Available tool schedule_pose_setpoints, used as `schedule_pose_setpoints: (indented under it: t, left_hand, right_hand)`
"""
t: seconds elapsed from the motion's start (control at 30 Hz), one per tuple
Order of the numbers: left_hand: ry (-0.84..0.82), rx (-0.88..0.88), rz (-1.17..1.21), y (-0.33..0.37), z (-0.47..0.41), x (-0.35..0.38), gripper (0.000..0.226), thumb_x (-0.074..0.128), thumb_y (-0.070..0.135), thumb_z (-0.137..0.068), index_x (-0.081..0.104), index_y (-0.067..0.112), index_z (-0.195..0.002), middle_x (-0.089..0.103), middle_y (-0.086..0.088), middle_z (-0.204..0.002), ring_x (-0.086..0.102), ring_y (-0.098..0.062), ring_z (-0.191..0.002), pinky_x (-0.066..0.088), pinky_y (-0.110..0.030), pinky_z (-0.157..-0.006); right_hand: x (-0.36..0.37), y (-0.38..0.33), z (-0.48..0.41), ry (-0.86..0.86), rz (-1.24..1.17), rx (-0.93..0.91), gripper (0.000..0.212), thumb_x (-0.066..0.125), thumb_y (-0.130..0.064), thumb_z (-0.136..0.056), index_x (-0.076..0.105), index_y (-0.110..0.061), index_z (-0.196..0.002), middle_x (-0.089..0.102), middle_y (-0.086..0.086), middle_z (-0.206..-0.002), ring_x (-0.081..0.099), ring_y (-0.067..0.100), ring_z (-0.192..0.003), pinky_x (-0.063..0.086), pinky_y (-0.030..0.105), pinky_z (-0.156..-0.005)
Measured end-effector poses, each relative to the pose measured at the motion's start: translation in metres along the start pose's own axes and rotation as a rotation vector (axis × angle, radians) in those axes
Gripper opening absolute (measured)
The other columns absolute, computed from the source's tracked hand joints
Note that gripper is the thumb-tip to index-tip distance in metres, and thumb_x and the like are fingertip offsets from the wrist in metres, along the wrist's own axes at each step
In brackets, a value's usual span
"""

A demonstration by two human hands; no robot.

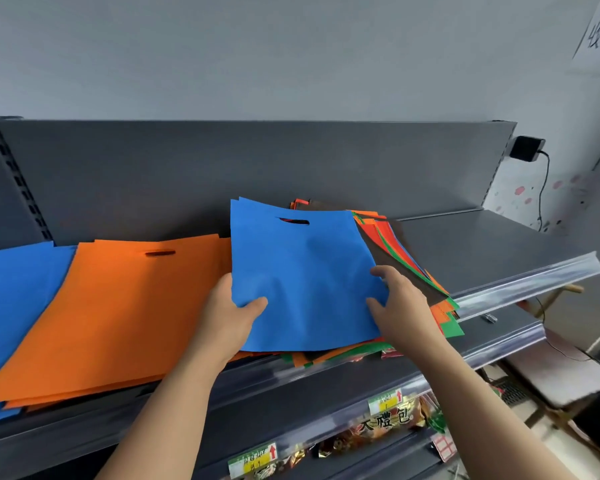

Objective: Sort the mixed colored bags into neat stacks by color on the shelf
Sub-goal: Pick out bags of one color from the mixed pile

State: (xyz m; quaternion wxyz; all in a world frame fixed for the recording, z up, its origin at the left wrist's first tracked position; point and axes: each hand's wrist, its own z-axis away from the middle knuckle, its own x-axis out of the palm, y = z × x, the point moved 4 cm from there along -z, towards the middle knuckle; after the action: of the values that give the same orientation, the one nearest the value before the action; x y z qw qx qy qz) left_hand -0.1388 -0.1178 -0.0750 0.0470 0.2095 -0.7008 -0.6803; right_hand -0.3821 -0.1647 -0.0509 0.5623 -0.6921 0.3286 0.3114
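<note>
Down in front, above the snack packets (385,424) on a lower tier: gripping the blue bag (302,271) along its near edge with both hands. Left hand (229,317) at the left corner, thumb on top, the rest hidden beneath; right hand (402,306) at the right edge, fingers (381,271) curled onto the cloth. Beneath it, the mixed pile (395,244) of red, green, orange and dark bags. Leftward, the orange stack (129,306). Step in hand, probably: peeling one blue bag off the pile. Next calls for carrying it left across the orange and squaring it onto the blue stack (11,299) at the shelf's (482,244) far left.
</note>
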Motion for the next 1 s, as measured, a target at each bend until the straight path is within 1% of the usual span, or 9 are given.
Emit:
schedule_pose_setpoints:
  t: [0.1,0.2,0.33,0.53,0.63,0.8,0.9,0.97,1.0]
  left_hand:
    - [0.063,0.031,0.004,0.000,0.006,-0.024,0.028,0.064,0.016,-0.089,0.059,0.027,-0.114,0.066,0.016,-0.105,0.063,-0.005,-0.094,0.051,-0.026,-0.074]
    - [0.143,0.040,-0.029,-0.002,0.013,-0.053,0.021,0.066,0.021,-0.088,0.062,0.027,-0.108,0.067,0.016,-0.101,0.064,-0.006,-0.091,0.052,-0.028,-0.073]
    - [0.240,0.060,-0.083,-0.007,0.026,-0.103,0.012,0.065,0.022,-0.089,0.062,0.031,-0.096,0.068,0.015,-0.094,0.065,-0.006,-0.084,0.051,-0.025,-0.065]
    - [0.366,0.014,-0.156,-0.016,0.048,-0.190,0.005,0.065,0.024,-0.088,0.063,0.024,-0.093,0.068,0.012,-0.089,0.065,-0.012,-0.081,0.053,-0.030,-0.066]
    - [0.414,-0.030,-0.204,-0.022,0.058,-0.243,0.002,0.060,0.018,-0.089,0.061,0.018,-0.088,0.066,0.004,-0.082,0.061,-0.018,-0.070,0.047,-0.029,-0.055]
    - [0.476,-0.074,-0.337,-0.036,0.074,-0.329,0.010,0.056,0.019,-0.092,0.057,0.010,-0.090,0.057,-0.009,-0.072,0.042,-0.017,-0.049,0.029,-0.022,-0.039]
    - [0.512,-0.082,-0.413,-0.047,0.078,-0.373,0.012,0.057,0.022,-0.092,0.057,0.010,-0.092,0.057,-0.011,-0.072,0.043,-0.020,-0.049,0.031,-0.027,-0.044]
    - [0.530,-0.096,-0.473,-0.057,0.080,-0.399,0.016,0.057,0.026,-0.091,0.057,0.010,-0.092,0.060,-0.013,-0.074,0.045,-0.023,-0.051,0.032,-0.030,-0.048]
    - [0.538,-0.106,-0.504,-0.061,0.082,-0.410,0.017,0.057,0.027,-0.091,0.056,0.010,-0.092,0.060,-0.012,-0.075,0.047,-0.024,-0.053,0.033,-0.031,-0.049]
  right_hand:
    - [0.003,-0.019,0.005,0.041,-0.062,-0.071,0.043,0.054,-0.010,-0.090,0.044,-0.021,-0.131,0.052,0.002,-0.132,0.046,0.021,-0.124,0.037,0.047,-0.105]
    - [0.013,-0.043,0.011,0.063,-0.088,-0.139,0.044,0.054,-0.008,-0.089,0.044,-0.021,-0.130,0.054,-0.002,-0.115,0.049,0.023,-0.118,0.038,0.045,-0.103]
    - [0.036,-0.085,0.021,0.048,-0.096,-0.241,0.044,0.055,-0.008,-0.089,0.044,-0.021,-0.129,0.044,-0.014,-0.093,0.053,0.023,-0.102,0.042,0.041,-0.095]
    - [0.083,-0.156,0.041,-0.016,-0.116,-0.323,0.042,0.053,-0.007,-0.089,0.047,-0.021,-0.128,0.057,-0.003,-0.105,0.054,0.022,-0.106,0.041,0.041,-0.097]
    - [0.111,-0.200,0.053,-0.060,-0.133,-0.349,0.040,0.054,-0.009,-0.090,0.048,-0.023,-0.127,0.060,0.001,-0.108,0.056,0.024,-0.101,0.045,0.041,-0.093]
    - [0.157,-0.270,0.081,-0.135,-0.146,-0.414,0.039,0.052,-0.012,-0.091,0.047,-0.026,-0.127,0.047,-0.006,-0.087,0.054,0.024,-0.101,0.044,0.042,-0.093]
    - [0.182,-0.303,0.097,-0.163,-0.134,-0.437,0.038,0.051,-0.014,-0.092,0.046,-0.024,-0.129,0.050,-0.004,-0.093,0.054,0.022,-0.100,0.041,0.041,-0.098]
    - [0.199,-0.320,0.106,-0.159,-0.103,-0.459,0.037,0.052,-0.015,-0.093,0.045,-0.023,-0.128,0.056,-0.005,-0.097,0.054,0.019,-0.088,0.042,0.040,-0.095]
    - [0.207,-0.327,0.109,-0.155,-0.087,-0.466,0.037,0.052,-0.017,-0.093,0.045,-0.023,-0.128,0.057,-0.009,-0.090,0.051,0.016,-0.078,0.043,0.039,-0.093]
